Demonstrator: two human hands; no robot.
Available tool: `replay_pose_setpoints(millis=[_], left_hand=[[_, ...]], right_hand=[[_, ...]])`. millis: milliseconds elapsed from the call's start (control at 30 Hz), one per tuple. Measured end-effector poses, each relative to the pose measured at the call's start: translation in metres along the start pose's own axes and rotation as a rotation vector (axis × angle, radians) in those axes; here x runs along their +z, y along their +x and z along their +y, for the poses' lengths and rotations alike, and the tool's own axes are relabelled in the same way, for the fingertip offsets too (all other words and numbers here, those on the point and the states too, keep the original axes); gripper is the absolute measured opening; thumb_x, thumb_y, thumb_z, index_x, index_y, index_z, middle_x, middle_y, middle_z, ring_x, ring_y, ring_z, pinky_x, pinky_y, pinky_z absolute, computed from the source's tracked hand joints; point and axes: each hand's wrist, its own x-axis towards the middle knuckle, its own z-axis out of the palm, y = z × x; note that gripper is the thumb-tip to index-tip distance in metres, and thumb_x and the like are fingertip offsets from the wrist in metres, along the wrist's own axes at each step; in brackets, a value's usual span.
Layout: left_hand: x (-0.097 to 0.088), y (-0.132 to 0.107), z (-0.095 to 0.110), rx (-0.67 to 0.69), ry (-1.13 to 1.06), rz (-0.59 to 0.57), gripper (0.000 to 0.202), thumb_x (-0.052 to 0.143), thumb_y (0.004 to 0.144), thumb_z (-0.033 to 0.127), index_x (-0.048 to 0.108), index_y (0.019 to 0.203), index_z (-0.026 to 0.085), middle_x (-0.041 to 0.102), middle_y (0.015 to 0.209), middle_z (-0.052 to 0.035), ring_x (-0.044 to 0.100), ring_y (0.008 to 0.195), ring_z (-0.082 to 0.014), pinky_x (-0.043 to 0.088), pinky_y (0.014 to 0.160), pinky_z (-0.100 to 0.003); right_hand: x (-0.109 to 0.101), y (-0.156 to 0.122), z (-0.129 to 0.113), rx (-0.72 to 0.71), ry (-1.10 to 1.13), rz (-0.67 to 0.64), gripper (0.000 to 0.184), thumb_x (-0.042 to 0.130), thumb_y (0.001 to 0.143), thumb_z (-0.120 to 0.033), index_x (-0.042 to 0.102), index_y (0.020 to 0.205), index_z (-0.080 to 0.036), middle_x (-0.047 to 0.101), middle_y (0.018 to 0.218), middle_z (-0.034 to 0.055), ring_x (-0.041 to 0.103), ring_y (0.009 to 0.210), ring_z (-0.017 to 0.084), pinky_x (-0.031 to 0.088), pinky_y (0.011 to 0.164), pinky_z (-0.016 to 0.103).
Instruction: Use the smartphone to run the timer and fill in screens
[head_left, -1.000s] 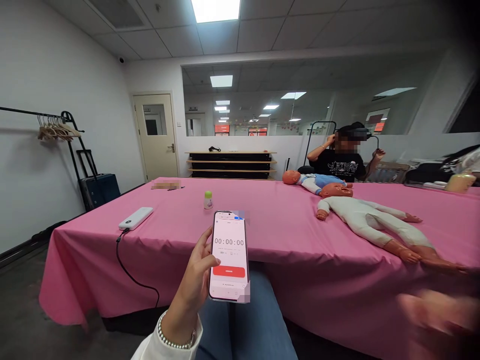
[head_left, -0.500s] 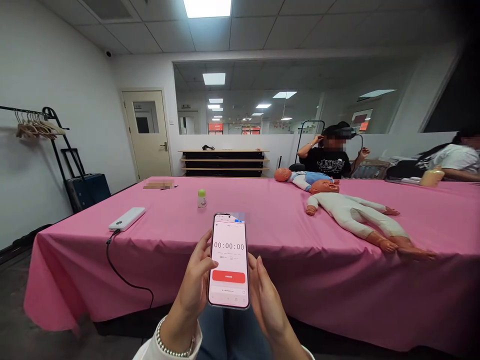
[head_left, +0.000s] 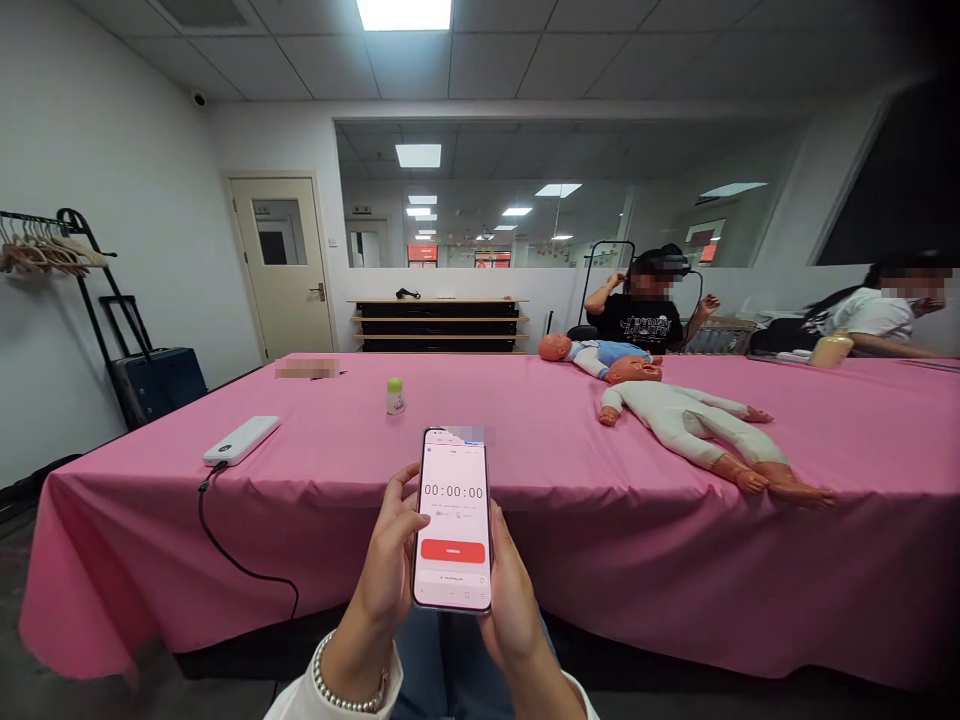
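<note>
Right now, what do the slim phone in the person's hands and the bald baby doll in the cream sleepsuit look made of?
The phone has a smooth, glossy front, likely glass; its thin dark edge could be metal or plastic. The doll's head and feet look like moulded vinyl or plastic, with a slight sheen; its sleepsuit looks like soft fabric, from its creases.

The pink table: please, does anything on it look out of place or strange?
The black cable of the white power bank hangs loose over the edge of the pink tablecloth. Also, the cream-suited baby doll lies crowded against the blue-clothed doll, its head seeming to overlap it.
</note>
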Motion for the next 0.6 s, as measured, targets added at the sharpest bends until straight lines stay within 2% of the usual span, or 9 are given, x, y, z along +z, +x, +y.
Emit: replay_pose_setpoints(millis=[167, 267, 367, 467, 600], left_hand=[[-0.0001, 0.0024, -0.0014, 0.01, 0.01, -0.015, 0.058, 0.053, 0.066, 0.018, 0.035, 0.121, 0.02, 0.06, 0.105, -0.0079, 0.062, 0.092, -0.0207, 0.048, 0.074, -0.028], [-0.0013, 0.0043, -0.0036, 0.047, 0.036, -0.009, 0.055, 0.054, 0.065, 0.02, 0.038, 0.118, 0.02, 0.056, 0.115, -0.0089, 0.057, 0.102, -0.0225, 0.048, 0.077, -0.03], [-0.0032, 0.006, -0.0063, 0.083, 0.067, 0.003, 0.054, 0.054, 0.064, 0.02, 0.042, 0.116, 0.019, 0.052, 0.122, -0.0087, 0.049, 0.115, -0.0237, 0.045, 0.088, -0.032], [-0.0045, 0.0065, -0.0081, 0.108, 0.086, 0.016, 0.054, 0.055, 0.063, 0.02, 0.043, 0.116, 0.019, 0.051, 0.123, -0.008, 0.045, 0.12, -0.0231, 0.041, 0.095, -0.033], [-0.0063, 0.0063, -0.009, 0.135, 0.102, 0.006, 0.051, 0.053, 0.064, 0.019, 0.046, 0.115, 0.02, 0.053, 0.12, -0.0067, 0.048, 0.116, -0.0215, 0.044, 0.09, -0.031]], right_hand=[[-0.0054, 0.0053, 0.0017, -0.005, -0.01, 0.009, 0.039, 0.053, 0.082, -0.047, 0.057, 0.112, -0.022, 0.065, 0.109, 0.0027, 0.061, 0.094, 0.018, 0.047, 0.084, 0.033], [-0.0079, 0.0074, 0.0026, -0.014, -0.022, 0.009, 0.041, 0.055, 0.082, -0.045, 0.056, 0.115, -0.022, 0.064, 0.11, 0.003, 0.061, 0.094, 0.018, 0.048, 0.08, 0.03], [-0.0093, 0.0084, 0.0037, -0.025, -0.029, 0.021, 0.042, 0.056, 0.08, -0.045, 0.057, 0.115, -0.022, 0.064, 0.109, 0.0035, 0.061, 0.093, 0.018, 0.048, 0.077, 0.029], [-0.01, 0.0087, 0.0049, -0.031, -0.034, 0.018, 0.039, 0.057, 0.08, -0.045, 0.058, 0.113, -0.022, 0.064, 0.109, 0.0031, 0.061, 0.092, 0.017, 0.048, 0.077, 0.028], [-0.0106, 0.0097, 0.0049, -0.03, -0.037, 0.013, 0.037, 0.057, 0.079, -0.045, 0.06, 0.107, -0.021, 0.065, 0.108, 0.0034, 0.061, 0.093, 0.018, 0.048, 0.078, 0.029]])
